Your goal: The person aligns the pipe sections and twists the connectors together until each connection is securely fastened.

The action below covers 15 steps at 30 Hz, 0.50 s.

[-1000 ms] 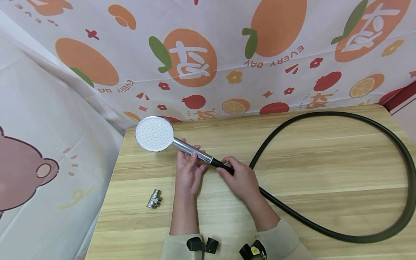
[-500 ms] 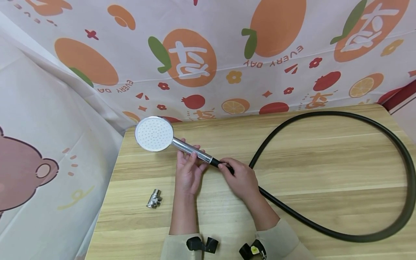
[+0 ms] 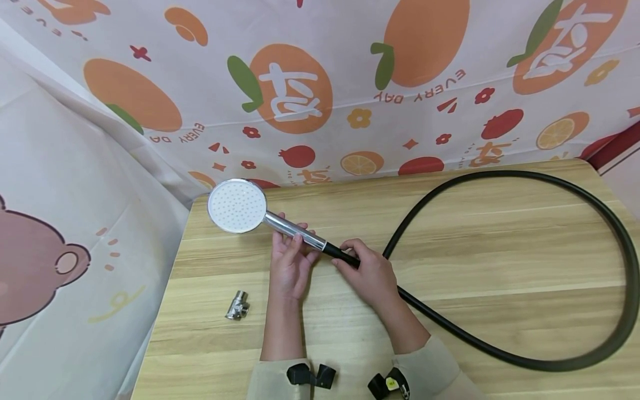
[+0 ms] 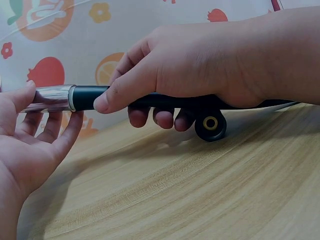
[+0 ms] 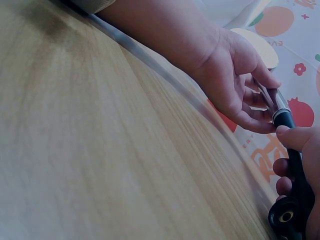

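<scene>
A shower head (image 3: 237,205) with a round white spray face and a chrome handle (image 3: 296,229) points to the back left, tilted over the table. My left hand (image 3: 291,266) holds the handle near its lower end, thumb on one side and fingers beneath. A black hose (image 3: 627,266) meets the handle at its black sleeve (image 4: 86,97). Thumb and fingers of my right hand (image 3: 370,275) grip the hose just behind that joint. The hose's other end, a round black fitting (image 4: 210,124) with a brass-coloured ring inside, shows beneath the right hand in the left wrist view.
A small chrome angle valve (image 3: 237,305) lies on the wooden table (image 3: 200,355), left of my left forearm. The hose makes a wide loop across the table's right side. Behind the table hangs a fruit-print cloth (image 3: 350,128); another cloth (image 3: 125,222) hangs at left.
My right thumb and fingertips have shifted round the hose by the joint and back again. The left hand and the shower head stay where they were.
</scene>
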Motion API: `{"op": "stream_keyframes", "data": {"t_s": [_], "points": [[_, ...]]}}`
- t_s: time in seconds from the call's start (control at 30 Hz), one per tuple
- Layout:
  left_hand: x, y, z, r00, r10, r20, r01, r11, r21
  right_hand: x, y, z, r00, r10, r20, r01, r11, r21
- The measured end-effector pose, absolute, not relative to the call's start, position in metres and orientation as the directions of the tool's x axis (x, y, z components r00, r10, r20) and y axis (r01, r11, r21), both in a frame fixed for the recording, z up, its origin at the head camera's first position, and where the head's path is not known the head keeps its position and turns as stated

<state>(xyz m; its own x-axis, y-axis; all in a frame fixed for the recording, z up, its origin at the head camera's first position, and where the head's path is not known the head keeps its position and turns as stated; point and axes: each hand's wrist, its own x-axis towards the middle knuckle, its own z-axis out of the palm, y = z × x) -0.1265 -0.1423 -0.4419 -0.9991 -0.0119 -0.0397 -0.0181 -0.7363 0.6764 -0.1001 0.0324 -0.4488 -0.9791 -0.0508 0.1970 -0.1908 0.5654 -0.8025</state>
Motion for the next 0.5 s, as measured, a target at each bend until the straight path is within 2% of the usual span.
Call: {"op": "stream_keyframes", "data": {"t_s": [0.5], "points": [[-0.1261,-0.1424,-0.4412,-0.999,-0.013,-0.043,-0.019,-0.736,0.676,-0.0998,0.0327,-0.4474,-0.981,-0.062,0.185,-0.185,0.603,-0.776]]}}
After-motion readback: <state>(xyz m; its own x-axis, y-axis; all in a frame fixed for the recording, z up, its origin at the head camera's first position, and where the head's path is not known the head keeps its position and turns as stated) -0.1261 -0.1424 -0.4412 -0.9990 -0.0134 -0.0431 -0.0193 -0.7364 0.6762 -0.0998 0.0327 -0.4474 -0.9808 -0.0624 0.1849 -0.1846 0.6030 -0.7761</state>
